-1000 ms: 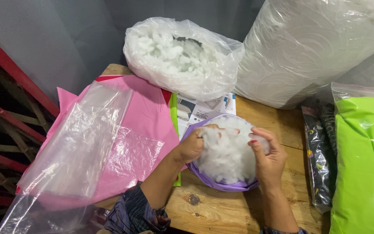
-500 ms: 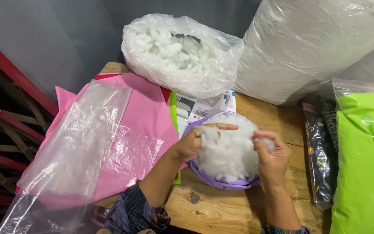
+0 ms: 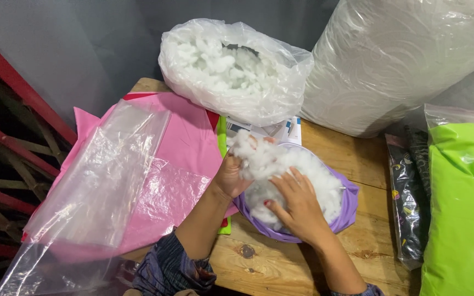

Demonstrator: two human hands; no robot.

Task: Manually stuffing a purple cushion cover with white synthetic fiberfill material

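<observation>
At the back of the wooden table [image 3: 352, 156] sits a clear plastic bag [image 3: 234, 68], open at the top and heaped with white fibre stuffing. To its right leans a big roll of white patterned fabric [image 3: 396, 60] wrapped in clear film. At the right edge lies a bright green fabric bundle [image 3: 462, 208] in a clear zip bag, and just beside it, toward the middle, a black printed fabric pack [image 3: 407, 197] in clear wrap. Left of centre, 1 pink sheet [image 3: 185, 142] covers the table, with an empty clear plastic bag [image 3: 100, 186] lying long and flat over it. Between the pink sheet and the stuffing bag peeks a printed paper leaflet [image 3: 272, 130], white with blue and grey panels, next to a thin green strip [image 3: 221, 143]. In the middle lies a purple fabric cover [image 3: 346, 211], open and bulging with white stuffing [image 3: 303, 170]. The left hand [image 3: 231, 175] is curled closed around a raised tuft of that stuffing at the cover's left rim. The right hand [image 3: 297, 205] lies open and flat, fingers spread, pressing on top of the stuffing inside the cover. Both hands touch the stuffing, close together.
</observation>
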